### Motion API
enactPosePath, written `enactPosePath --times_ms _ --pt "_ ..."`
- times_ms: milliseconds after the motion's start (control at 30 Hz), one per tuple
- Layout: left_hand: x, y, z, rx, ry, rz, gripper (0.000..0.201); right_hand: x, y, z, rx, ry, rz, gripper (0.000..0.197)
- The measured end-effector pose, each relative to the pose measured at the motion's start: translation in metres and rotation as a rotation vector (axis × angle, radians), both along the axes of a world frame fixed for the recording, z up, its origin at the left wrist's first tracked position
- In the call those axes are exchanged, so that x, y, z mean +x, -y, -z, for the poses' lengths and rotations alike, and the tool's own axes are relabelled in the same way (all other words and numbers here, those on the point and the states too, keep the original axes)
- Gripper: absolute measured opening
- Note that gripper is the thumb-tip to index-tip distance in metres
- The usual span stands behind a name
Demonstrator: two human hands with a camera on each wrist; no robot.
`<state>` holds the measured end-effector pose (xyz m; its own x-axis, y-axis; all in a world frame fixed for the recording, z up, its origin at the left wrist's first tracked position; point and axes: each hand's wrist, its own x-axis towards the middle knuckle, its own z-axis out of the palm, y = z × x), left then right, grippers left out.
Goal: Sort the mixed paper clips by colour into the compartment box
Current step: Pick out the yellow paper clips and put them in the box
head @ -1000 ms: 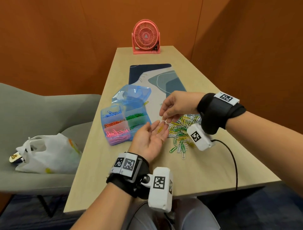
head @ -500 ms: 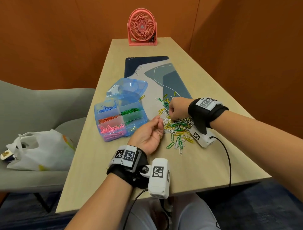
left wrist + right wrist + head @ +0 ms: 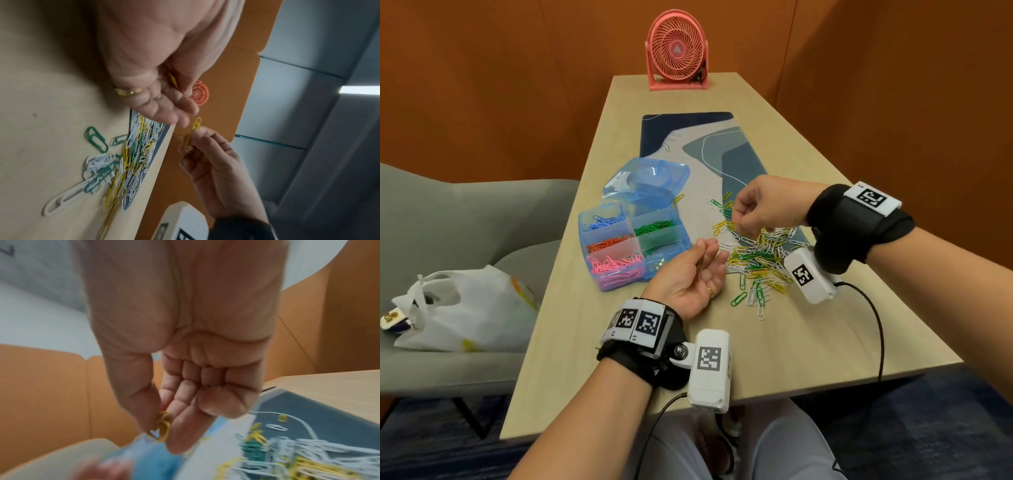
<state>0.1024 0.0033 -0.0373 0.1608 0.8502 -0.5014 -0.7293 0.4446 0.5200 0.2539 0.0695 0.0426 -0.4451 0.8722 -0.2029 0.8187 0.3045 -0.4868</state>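
Yellow clips [image 3: 162, 426] pinched by right hand [image 3: 185, 337]

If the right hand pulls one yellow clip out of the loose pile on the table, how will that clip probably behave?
The yellow clip is thin, so the right hand probably feels it light and stiff. It may slip, since only the fingertips pinch it. In the pile the clips lie tangled, so neighbours may hook on and come along.

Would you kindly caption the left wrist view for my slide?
Right hand pinches a yellow clip beside the cupped left hand, above the mixed pile.
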Motion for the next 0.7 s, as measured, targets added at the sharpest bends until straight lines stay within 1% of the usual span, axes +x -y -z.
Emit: enactPosePath --times_ms 100,167,233,300,400,500,600,700 --pt "0.001 0.001 -0.002 0.007 0.069 -0.020 0.027 -0.009 0.015 -0.008 -0.038 -0.013 -0.081 0.006" --pt "0.000 0.004 -0.003 -0.012 0.167 -0.035 0.033 -0.016 0.022 -0.007 -0.021 0.014 -0.123 0.003" --pt "-0.002 0.007 -0.003 -0.031 0.235 -0.049 0.037 -0.019 0.023 -0.002 0.003 0.020 -0.125 0.005" --pt "-0.003 0.009 -0.001 -0.038 0.208 -0.049 0.039 -0.017 0.019 0.005 0.038 0.045 -0.085 0.008" --pt "-0.006 0.009 0.002 -0.034 0.177 -0.063 0.036 -0.013 0.012 0.018 0.096 0.172 -0.023 0.015" --pt "-0.007 0.009 0.006 -0.017 0.186 -0.101 0.032 -0.013 0.010 0.030 0.096 0.255 -0.029 0.013" --pt "-0.007 0.009 0.010 0.008 0.190 -0.120 0.030 -0.014 0.007 0.039 0.112 0.311 -0.058 0.019" --pt "-0.007 0.010 0.013 0.033 0.188 -0.131 0.029 -0.013 0.005 0.043 0.100 0.325 -0.056 0.012"
